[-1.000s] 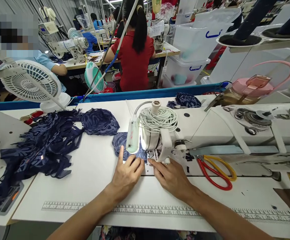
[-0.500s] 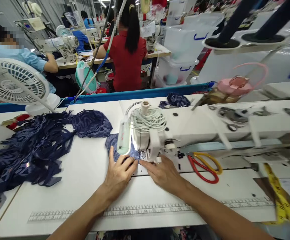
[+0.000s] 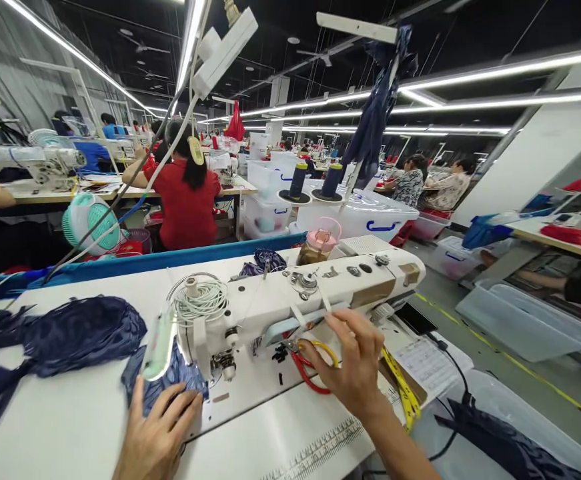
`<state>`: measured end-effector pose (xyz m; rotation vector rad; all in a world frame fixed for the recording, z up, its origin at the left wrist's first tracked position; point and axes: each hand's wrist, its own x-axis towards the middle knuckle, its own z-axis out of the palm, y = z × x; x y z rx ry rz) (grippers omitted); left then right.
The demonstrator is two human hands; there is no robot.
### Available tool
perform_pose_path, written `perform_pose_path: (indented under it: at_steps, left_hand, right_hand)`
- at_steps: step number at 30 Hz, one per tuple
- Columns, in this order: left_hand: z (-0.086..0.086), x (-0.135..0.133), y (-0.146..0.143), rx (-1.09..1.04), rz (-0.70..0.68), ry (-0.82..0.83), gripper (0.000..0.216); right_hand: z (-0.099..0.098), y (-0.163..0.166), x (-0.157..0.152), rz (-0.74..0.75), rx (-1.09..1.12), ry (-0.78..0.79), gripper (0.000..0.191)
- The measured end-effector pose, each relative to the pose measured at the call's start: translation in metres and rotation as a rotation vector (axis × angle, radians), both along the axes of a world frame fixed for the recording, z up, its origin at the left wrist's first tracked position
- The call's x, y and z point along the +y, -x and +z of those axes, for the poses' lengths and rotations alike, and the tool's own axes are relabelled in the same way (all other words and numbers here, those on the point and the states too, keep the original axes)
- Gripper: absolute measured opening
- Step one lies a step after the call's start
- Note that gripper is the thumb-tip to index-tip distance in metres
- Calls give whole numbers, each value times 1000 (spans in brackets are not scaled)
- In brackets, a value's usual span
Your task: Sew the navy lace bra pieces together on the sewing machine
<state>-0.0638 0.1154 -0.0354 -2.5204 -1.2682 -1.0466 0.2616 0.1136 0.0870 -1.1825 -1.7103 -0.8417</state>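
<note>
The white desk (image 3: 70, 413) is stretching right across the foreground, and the white sewing machine (image 3: 320, 287) is sitting on it, its long arm running off to the right. To the left a big heap of navy lace (image 3: 70, 333) is sprawling over the desk top, well clear of the needle end. A smaller navy lace piece (image 3: 180, 377) is lying flat on the machine bed, just under the needle head and partly tucked beneath the pale lamp (image 3: 159, 347). The left hand (image 3: 157, 433) is pressing down on the near edge of that piece, palm flat, fingers spread apart on the cloth. The right hand (image 3: 355, 367) is hanging in the air in front of the machine's arm, fingers loosely apart and gripping nothing, fingertips up close to the arm's underside. Just beneath and left of it, scissors (image 3: 310, 363) with red and yellow handles are lying on the bed. A yellow tape measure (image 3: 403, 393) is trailing off the desk edge to the right of that hand, and a coil of white cord (image 3: 200, 300) is sitting on top of the machine head
</note>
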Motion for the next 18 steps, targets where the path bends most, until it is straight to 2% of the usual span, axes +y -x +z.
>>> perform_pose_path:
  at_steps: [3,7,12,18]
  left_hand:
    - [6,-2,-2,6,-2,0,52]
    - [13,-4,-6,12,11,-18,49]
    - [17,-8,-6,91,24,-23,51]
    - [21,-12,-2,200,26,7,54]
  right_hand:
    - [-9,-8,14,-19,-200,-16,59]
    - [-17,-11,25,6,-255,-113,58]
    - [-12,-17,31,23,-322,-155,55]
    - [-8,-18,33,96,-365,-134,66]
